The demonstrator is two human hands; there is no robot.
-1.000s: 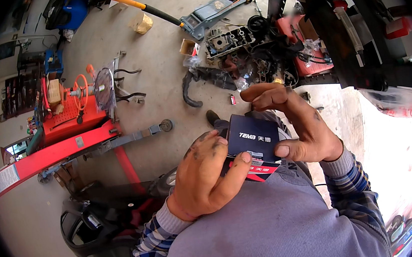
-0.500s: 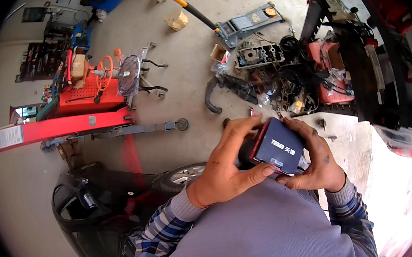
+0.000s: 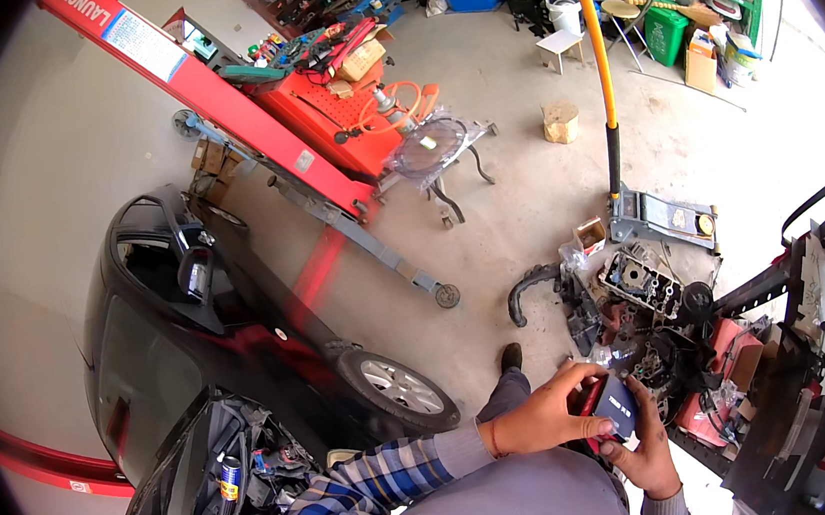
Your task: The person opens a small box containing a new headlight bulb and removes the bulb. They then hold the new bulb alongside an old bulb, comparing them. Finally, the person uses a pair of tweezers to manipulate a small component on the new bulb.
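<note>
A small dark blue box [image 3: 614,409] with red sides is held in front of my body, low in the head view. My left hand [image 3: 542,415] grips it from the left, thumb laid along its near edge. On the other side my right hand [image 3: 648,449] closes round it, fingers on the far right edge and thumb at the near corner. The box looks closed, and what is inside cannot be seen. Just beyond it on the floor lie greasy engine parts, among them a metal engine casting [image 3: 640,281] and a black curved hose [image 3: 529,292].
On the left stands a black car [image 3: 271,343] with its engine bay exposed, a spray can [image 3: 229,478] inside. A red lift post [image 3: 214,87] rises behind it, beside a red tool cart [image 3: 317,117]. Ahead is a floor jack [image 3: 665,216]; a dark metal rack [image 3: 784,349] is at right.
My view has swung round to the left, bringing the car and its engine bay into sight. The box now appears lower and further right, still in both hands.
</note>
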